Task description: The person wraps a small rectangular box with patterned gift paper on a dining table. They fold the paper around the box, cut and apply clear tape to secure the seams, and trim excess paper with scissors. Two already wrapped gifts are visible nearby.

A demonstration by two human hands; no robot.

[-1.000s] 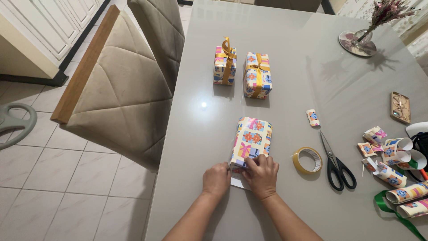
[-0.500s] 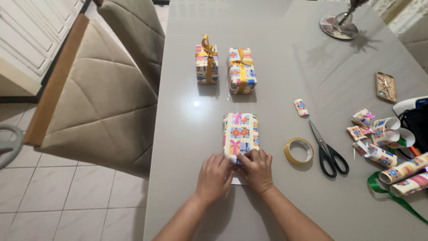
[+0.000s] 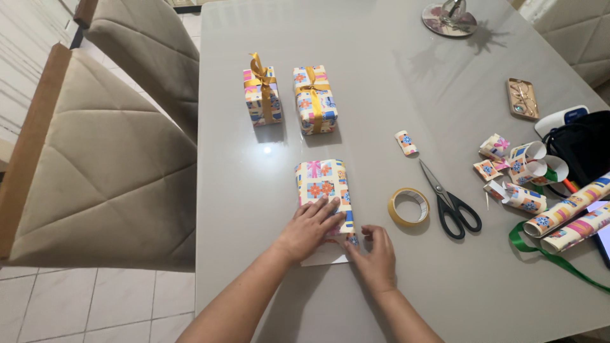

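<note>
Gift box point(image 3: 322, 184) — left hand point(image 3: 309, 227) flat on top, right hand point(image 3: 376, 253) pinching end flap; hands apart.

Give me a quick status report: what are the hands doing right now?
Left hand flat on the half-wrapped box. Right hand pinching the paper flap at its near end. Tape roll and scissors lie beside, nothing in the way.
</note>
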